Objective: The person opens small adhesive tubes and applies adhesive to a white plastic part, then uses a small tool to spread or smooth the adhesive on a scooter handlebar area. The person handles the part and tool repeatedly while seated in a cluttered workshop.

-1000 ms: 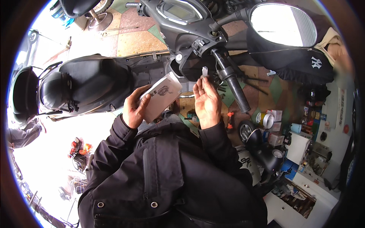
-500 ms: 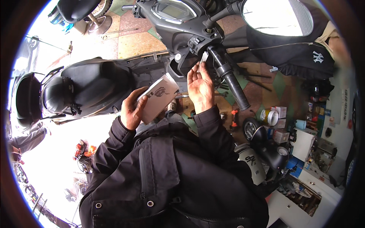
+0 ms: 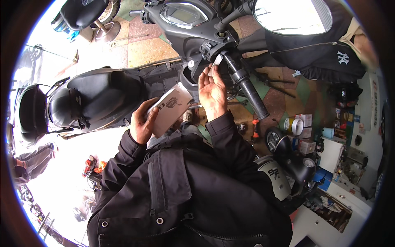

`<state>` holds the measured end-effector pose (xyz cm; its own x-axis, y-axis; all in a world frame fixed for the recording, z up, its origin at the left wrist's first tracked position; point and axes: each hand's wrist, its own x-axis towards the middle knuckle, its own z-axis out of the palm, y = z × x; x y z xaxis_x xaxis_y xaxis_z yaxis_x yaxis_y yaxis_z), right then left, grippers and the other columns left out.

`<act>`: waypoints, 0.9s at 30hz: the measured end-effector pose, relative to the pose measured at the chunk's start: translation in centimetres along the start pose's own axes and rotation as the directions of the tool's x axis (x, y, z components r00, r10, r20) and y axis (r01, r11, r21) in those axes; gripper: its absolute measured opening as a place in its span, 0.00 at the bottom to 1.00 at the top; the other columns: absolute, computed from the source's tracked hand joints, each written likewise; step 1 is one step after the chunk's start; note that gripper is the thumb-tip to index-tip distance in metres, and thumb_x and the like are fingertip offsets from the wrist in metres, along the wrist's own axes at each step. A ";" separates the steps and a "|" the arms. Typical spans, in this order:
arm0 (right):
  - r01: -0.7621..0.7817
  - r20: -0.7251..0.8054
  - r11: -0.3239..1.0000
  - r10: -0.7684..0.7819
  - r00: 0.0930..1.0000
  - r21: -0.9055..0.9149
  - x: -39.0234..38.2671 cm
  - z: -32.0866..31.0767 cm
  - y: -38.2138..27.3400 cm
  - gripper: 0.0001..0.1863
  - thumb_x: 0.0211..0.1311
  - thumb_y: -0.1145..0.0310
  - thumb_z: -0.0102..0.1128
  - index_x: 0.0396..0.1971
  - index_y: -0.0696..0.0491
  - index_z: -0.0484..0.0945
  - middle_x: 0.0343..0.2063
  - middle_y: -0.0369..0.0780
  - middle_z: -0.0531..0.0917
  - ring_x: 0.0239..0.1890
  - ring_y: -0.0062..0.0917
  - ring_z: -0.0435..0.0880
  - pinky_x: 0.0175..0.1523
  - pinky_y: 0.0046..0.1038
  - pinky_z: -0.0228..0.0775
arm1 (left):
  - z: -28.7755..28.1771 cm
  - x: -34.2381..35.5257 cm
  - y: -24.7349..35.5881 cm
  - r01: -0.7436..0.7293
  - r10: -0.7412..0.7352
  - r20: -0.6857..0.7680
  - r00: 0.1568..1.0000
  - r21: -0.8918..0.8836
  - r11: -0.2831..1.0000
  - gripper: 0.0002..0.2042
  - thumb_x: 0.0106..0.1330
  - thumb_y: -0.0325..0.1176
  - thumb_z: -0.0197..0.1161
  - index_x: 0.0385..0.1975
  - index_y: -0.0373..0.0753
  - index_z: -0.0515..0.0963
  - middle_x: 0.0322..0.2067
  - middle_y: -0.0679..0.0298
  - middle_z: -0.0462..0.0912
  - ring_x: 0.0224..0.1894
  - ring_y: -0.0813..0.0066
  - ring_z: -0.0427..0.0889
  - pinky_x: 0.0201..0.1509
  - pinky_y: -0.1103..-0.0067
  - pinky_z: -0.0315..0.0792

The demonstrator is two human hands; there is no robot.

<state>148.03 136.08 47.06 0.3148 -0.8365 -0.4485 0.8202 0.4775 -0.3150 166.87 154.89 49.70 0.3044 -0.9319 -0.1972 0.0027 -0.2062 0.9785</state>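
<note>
My left hand [image 3: 144, 121] is closed on the edge of a flat, pale cardboard box [image 3: 173, 110] with a dark printed figure on its face. The box is tilted in front of my jacket. To the right, my right hand [image 3: 213, 91] has its palm turned up, its fingertips pinching a small white piece [image 3: 217, 62] whose kind I cannot make out. That piece is close to the scooter's black handlebar grip [image 3: 252, 95]. Beyond both hands stands a grey scooter [image 3: 185, 37] with its front panel removed at the footboard and a long black seat [image 3: 111, 88].
A mirror [image 3: 293, 15] juts out at the upper right, beside a person in a dark jacket [image 3: 312, 57]. An orange-handled tool [image 3: 256, 128] and small boxes [image 3: 306, 146] lie on the tiled floor. A second scooter [image 3: 288, 160] stands at the lower right.
The view has shifted slightly. My right hand and the small white piece have moved a little to the left, while my left hand keeps its hold on the box.
</note>
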 end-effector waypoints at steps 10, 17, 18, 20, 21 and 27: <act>-0.002 0.022 1.000 0.002 1.000 0.022 0.3 0.1 0.3 0.05 0.73 0.68 0.66 0.46 0.47 0.84 0.44 0.30 0.88 0.47 0.19 0.87 0.54 0.25 0.82 | -0.1 0.0 0.3 0.006 -0.006 -0.001 1.000 0.000 1.000 0.22 0.78 0.41 0.62 0.61 0.28 0.77 0.49 0.53 0.86 0.51 0.71 0.82 0.58 0.75 0.75; 0.021 0.006 1.000 -0.021 1.000 0.008 0.2 0.3 0.3 0.05 0.74 0.68 0.65 0.45 0.47 0.84 0.44 0.30 0.88 0.48 0.19 0.87 0.55 0.24 0.81 | -0.2 0.1 0.0 -0.005 0.005 -0.007 1.000 0.016 1.000 0.22 0.78 0.40 0.61 0.61 0.27 0.77 0.49 0.52 0.86 0.51 0.70 0.83 0.58 0.75 0.76; 0.022 0.007 1.000 -0.022 1.000 0.007 0.2 0.2 0.3 0.05 0.74 0.68 0.65 0.45 0.47 0.83 0.44 0.30 0.88 0.48 0.19 0.87 0.55 0.24 0.81 | -0.2 0.1 0.0 -0.005 0.005 -0.007 1.000 0.019 1.000 0.22 0.77 0.40 0.61 0.61 0.27 0.77 0.49 0.52 0.86 0.51 0.70 0.83 0.58 0.75 0.76; 0.023 0.017 1.000 -0.023 1.000 -0.007 0.3 0.1 0.3 0.05 0.74 0.68 0.65 0.46 0.47 0.83 0.44 0.30 0.88 0.48 0.19 0.87 0.55 0.24 0.81 | -0.2 0.0 0.1 -0.004 0.004 -0.007 1.000 0.022 1.000 0.22 0.77 0.40 0.61 0.61 0.27 0.77 0.49 0.52 0.86 0.51 0.70 0.83 0.58 0.75 0.76; 0.022 0.022 1.000 -0.022 1.000 -0.013 0.3 0.1 0.3 0.05 0.74 0.68 0.65 0.46 0.47 0.83 0.44 0.30 0.88 0.48 0.19 0.87 0.55 0.24 0.81 | -0.2 -0.1 0.1 -0.002 0.003 -0.008 1.000 0.024 1.000 0.22 0.77 0.40 0.61 0.61 0.27 0.77 0.49 0.52 0.86 0.51 0.70 0.83 0.58 0.75 0.76; 0.035 0.000 0.999 -0.035 0.999 -0.010 0.7 0.1 0.3 0.06 0.73 0.68 0.66 0.46 0.48 0.83 0.44 0.31 0.88 0.47 0.20 0.87 0.53 0.25 0.82 | -0.3 -0.1 0.1 0.005 -0.005 -0.004 1.000 0.010 1.000 0.22 0.77 0.40 0.61 0.61 0.27 0.76 0.49 0.51 0.86 0.52 0.69 0.83 0.58 0.75 0.76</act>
<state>148.50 135.64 46.74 0.2861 -0.8528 -0.4369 0.8258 0.4507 -0.3388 167.09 155.08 49.83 0.3085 -0.9295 -0.2020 -0.0048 -0.2139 0.9768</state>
